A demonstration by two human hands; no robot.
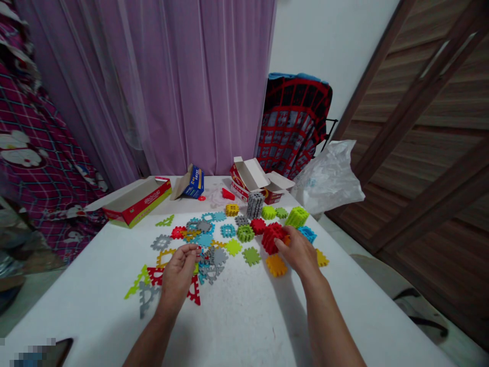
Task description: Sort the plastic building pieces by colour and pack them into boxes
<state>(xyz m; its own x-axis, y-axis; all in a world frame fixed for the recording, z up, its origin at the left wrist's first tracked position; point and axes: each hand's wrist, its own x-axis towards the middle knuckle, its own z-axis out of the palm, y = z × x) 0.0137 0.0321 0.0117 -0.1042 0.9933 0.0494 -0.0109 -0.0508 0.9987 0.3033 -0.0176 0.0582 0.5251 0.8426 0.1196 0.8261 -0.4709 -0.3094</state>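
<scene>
My right hand [300,250] is closed on the side of a red stack of toothed building tiles [272,238], thumb toward me. Beside it lie an orange tile [276,265], a lime-green stack [297,217] and a blue tile [307,234]. My left hand [179,272] hovers at the loose pile, fingers curled into a pinch; whatever is between the fingertips, if anything, cannot be made out. Around it are grey tiles [219,257], red triangular tiles [194,291] and a yellow frame tile [165,257]. A tall grey stack [255,205] stands farther back.
Open cardboard boxes stand at the back: a red-and-green one [147,206], a blue one [196,182] and a red-and-white one [240,186]. A clear plastic bag [328,176] is at the right edge. A dark-edged device [63,351] lies at the front left of the white table [244,331].
</scene>
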